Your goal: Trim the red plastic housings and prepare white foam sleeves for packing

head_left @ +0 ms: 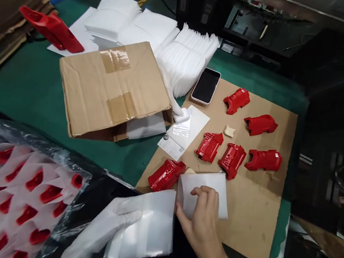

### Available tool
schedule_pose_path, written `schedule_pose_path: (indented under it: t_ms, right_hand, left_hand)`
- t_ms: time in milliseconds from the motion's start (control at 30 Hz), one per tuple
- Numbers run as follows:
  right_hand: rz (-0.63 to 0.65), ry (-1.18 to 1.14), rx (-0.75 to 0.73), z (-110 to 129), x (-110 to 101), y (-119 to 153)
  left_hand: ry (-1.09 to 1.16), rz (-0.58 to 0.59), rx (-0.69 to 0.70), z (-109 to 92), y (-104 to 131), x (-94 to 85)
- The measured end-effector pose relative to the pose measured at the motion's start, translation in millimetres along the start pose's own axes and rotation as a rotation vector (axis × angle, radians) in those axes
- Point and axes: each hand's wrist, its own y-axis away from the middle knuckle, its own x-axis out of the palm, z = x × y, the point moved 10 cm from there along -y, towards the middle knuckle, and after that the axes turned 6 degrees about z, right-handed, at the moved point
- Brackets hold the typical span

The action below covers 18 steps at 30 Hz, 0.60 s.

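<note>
My left hand (113, 219), in a white glove, grips a stack of translucent white sleeves (147, 229) low in the middle of the head view. Just right of it, my bare right hand (202, 215) is bent over a single white sleeve (222, 192), with the thumb near its open left edge. A red plastic part (166, 175) lies just beyond the stack. Further red parts (232, 159) rest on the cardboard sheet (250, 214), beside a small beige piece (229, 131).
A cardboard box (112, 94) stands behind my left hand, with white sleeve stacks (182, 57) and a phone (206, 86) beyond. Wrapped red parts fill a plastic-lined container (82, 189) at the lower left. Another red part (52, 31) sits at the upper left.
</note>
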Motion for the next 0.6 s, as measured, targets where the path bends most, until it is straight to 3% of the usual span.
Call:
schedule_pose_path:
  t_ms: [133, 300, 467, 600]
  right_hand:
    - [0.000, -0.024, 0.092, -5.5, 20.6, -1.6]
    - [-0.034, -0.165, 0.091, -23.6, 2.5, -2.7]
    - [-0.070, -0.149, 0.035, -22.4, -15.5, 3.3]
    - [-0.043, -0.156, -0.041, -9.7, -13.5, 5.7]
  left_hand:
    - [-0.061, 0.137, 0.036, -9.7, -6.3, 26.9]
    - [-0.024, 0.197, 0.057, -9.5, -19.3, 45.3]
    - [0.030, 0.147, 0.036, 1.6, -31.7, 45.7]
    - [0.012, 0.139, 0.057, 5.2, -40.4, 45.5]
